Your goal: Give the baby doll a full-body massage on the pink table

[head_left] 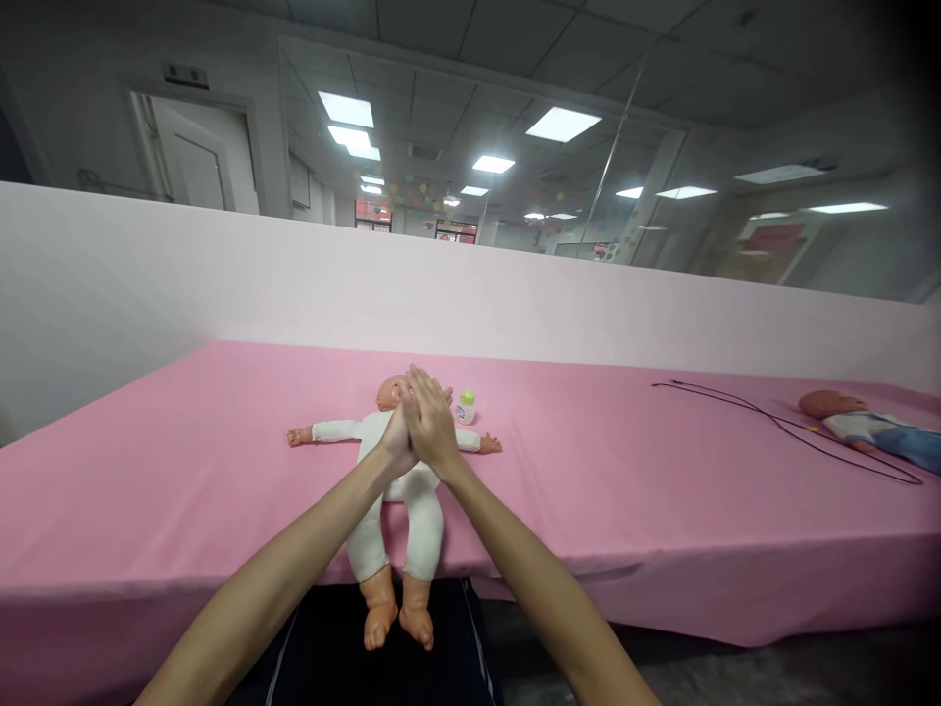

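A wide bench (588,471) is covered in pink cloth, and its far side is bounded by a low white partition (470,294). On the left part of the bench, a baby doll (406,488) in a white suit is laid on its back, head toward the far side, arms spread left and right, bare feet extended past the near edge. At the far right, a second doll (874,431) in a white top and blue bottoms is cut off by the edge of the view. Just to its left, a thin black cord (774,419) is stretched in a loose loop. Above the first doll's chest, the left hand (398,439) and right hand (432,424) are pressed together, fingers extended, nothing seen to be grasped (whether the doll is touched cannot be told). Just right of them, a small white bottle (466,408) with a green cap is stood upright.
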The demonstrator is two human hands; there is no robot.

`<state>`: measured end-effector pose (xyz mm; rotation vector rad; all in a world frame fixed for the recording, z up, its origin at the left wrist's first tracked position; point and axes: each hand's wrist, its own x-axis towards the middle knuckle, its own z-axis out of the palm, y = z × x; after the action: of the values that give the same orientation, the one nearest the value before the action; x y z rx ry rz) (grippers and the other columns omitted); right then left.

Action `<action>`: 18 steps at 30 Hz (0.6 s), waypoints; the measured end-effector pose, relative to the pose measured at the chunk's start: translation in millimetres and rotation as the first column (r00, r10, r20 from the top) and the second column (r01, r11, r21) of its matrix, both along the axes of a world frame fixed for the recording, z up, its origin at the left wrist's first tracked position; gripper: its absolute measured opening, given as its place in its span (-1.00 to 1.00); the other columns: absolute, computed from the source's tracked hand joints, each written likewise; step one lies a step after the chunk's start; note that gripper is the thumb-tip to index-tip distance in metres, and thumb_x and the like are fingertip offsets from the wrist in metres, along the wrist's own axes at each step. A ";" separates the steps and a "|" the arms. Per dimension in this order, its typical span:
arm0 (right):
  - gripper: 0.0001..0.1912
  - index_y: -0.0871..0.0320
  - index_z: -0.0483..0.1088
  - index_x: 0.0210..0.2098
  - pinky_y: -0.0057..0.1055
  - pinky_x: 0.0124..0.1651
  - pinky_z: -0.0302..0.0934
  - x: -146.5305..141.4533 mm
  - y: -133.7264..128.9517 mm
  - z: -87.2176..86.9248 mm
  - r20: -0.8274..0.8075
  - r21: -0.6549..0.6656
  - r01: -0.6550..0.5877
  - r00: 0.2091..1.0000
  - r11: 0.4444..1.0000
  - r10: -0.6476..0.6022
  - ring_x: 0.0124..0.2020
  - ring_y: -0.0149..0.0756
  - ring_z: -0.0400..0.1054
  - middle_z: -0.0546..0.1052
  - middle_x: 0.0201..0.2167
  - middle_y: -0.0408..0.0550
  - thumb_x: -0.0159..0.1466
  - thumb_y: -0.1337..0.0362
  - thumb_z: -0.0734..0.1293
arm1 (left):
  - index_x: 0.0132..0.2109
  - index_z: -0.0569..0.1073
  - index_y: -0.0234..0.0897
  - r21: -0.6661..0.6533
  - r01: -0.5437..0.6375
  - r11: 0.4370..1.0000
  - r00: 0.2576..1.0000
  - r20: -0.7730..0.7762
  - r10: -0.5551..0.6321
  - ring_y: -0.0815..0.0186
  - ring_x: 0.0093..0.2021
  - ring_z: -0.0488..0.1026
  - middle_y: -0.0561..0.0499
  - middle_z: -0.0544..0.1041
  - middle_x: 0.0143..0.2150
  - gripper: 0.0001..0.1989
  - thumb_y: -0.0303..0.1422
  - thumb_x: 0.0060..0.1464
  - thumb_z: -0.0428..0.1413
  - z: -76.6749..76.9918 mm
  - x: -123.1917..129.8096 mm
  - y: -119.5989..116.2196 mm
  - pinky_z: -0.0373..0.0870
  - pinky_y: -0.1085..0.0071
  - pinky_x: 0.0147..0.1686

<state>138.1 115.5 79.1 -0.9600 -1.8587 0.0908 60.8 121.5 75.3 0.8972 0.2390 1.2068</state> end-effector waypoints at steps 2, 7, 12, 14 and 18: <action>-0.27 0.16 0.20 0.41 -0.09 0.50 -0.11 18.7 14.7 -7.1 -0.019 -0.078 0.083 0.996 0.994 -0.085 0.48 -0.14 0.00 0.21 0.44 0.06 0.48 -0.18 0.01 | 0.26 0.47 -0.14 0.078 -0.052 0.996 0.980 -0.188 0.066 0.10 0.44 0.18 -0.12 0.38 0.37 -0.29 0.17 0.36 -0.26 -9.7 -16.2 1.3 0.11 0.12 0.41; -0.23 0.29 0.22 0.38 -0.06 0.45 -0.04 65.0 46.1 -62.0 0.099 -0.292 0.165 0.985 0.942 -0.142 0.43 -0.02 0.12 0.29 0.38 0.22 0.45 -0.18 0.07 | 0.22 0.50 -0.31 0.496 -0.409 0.766 0.498 -0.582 0.643 0.01 0.42 0.22 -0.21 0.44 0.31 -0.31 0.09 0.39 -0.24 -52.3 -76.3 20.4 0.08 0.09 0.41; -0.32 0.29 0.22 0.36 -0.06 0.44 -0.04 75.8 53.5 -111.5 0.309 -0.338 0.179 0.948 0.924 -0.071 0.42 -0.03 0.13 0.29 0.39 0.22 0.50 -0.09 0.05 | 0.40 0.22 -0.44 0.592 -0.145 0.793 0.090 -0.790 0.606 0.02 0.49 0.04 -0.33 0.11 0.49 -0.35 -0.05 0.40 -0.18 -107.7 -113.6 39.1 -0.04 0.05 0.43; -0.40 0.26 0.27 0.32 -0.05 0.41 -0.02 79.2 53.1 -119.6 0.415 -0.291 0.241 0.904 0.926 -0.105 0.37 -0.03 0.20 0.35 0.34 0.21 0.52 -0.01 0.04 | 0.38 0.24 -0.40 0.628 -0.068 0.775 -0.040 -0.778 0.627 -0.02 0.50 0.01 -0.34 0.12 0.48 -0.39 -0.08 0.39 -0.16 -124.6 -123.1 43.3 -0.09 -0.06 0.42; -0.53 0.25 0.41 0.16 0.06 0.40 -0.10 92.4 48.5 -122.1 0.494 -0.208 0.340 0.846 0.917 -0.202 0.30 0.08 0.24 0.45 0.22 0.27 0.51 0.07 0.11 | 0.36 0.25 -0.42 0.735 0.041 0.676 -0.370 -0.618 0.694 -0.10 0.49 0.02 -0.41 0.13 0.47 -0.39 -0.08 0.38 -0.16 -143.9 -142.5 48.6 -0.11 -0.11 0.39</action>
<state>230.5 164.0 -43.0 -1.5563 -2.1546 -0.0505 -81.7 170.1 -68.6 2.3796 1.8911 0.7075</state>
